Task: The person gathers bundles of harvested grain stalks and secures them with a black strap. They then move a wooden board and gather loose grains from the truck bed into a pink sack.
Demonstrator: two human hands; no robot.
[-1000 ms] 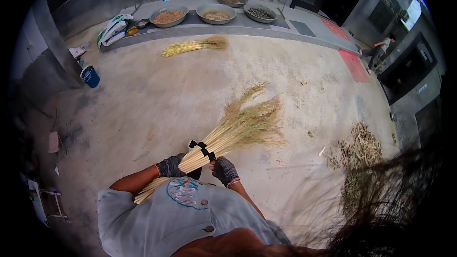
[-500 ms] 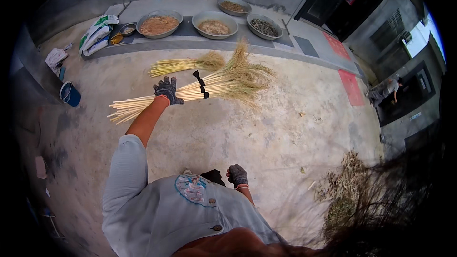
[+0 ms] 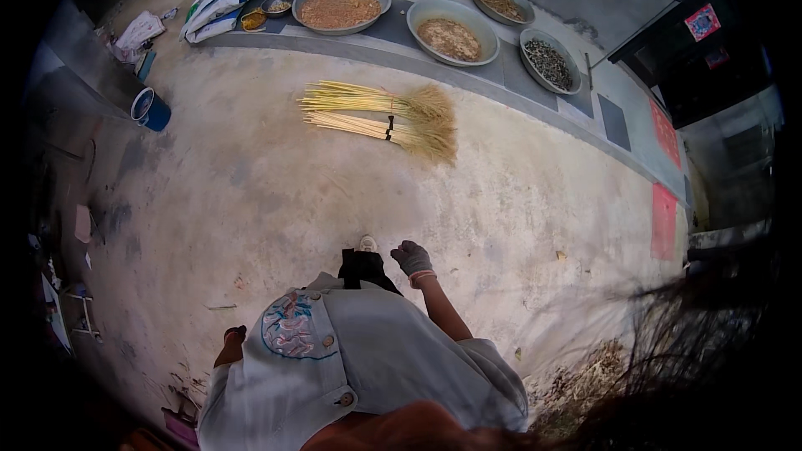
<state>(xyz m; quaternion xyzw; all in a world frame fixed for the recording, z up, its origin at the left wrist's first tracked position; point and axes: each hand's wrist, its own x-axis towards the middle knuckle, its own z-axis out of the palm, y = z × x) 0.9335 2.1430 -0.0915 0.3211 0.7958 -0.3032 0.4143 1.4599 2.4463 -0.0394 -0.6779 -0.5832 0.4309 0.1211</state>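
Since the earlier frame the second straw bundle (image 3: 368,127) has been laid on the concrete floor (image 3: 251,200), touching the first straw bundle (image 3: 376,100) along its near side, and the left arm has been drawn back to the body. Both bundles lie far from the person, stalk ends to the left and bushy heads to the right; a dark tie is seen around the nearer one. The right hand (image 3: 413,258), in a grey glove, is held low beside the right hip with nothing in it, its fingers loosely curled. The left hand (image 3: 234,335) is mostly hidden behind the grey shirt at the left side; whether its fingers are apart or together cannot be told. Further off, on a raised step, four round metal basins (image 3: 451,29) of grain and seeds are set in a row, with a white sack (image 3: 219,2) at their left end. A blue bucket (image 3: 150,108) stands well apart at the far left
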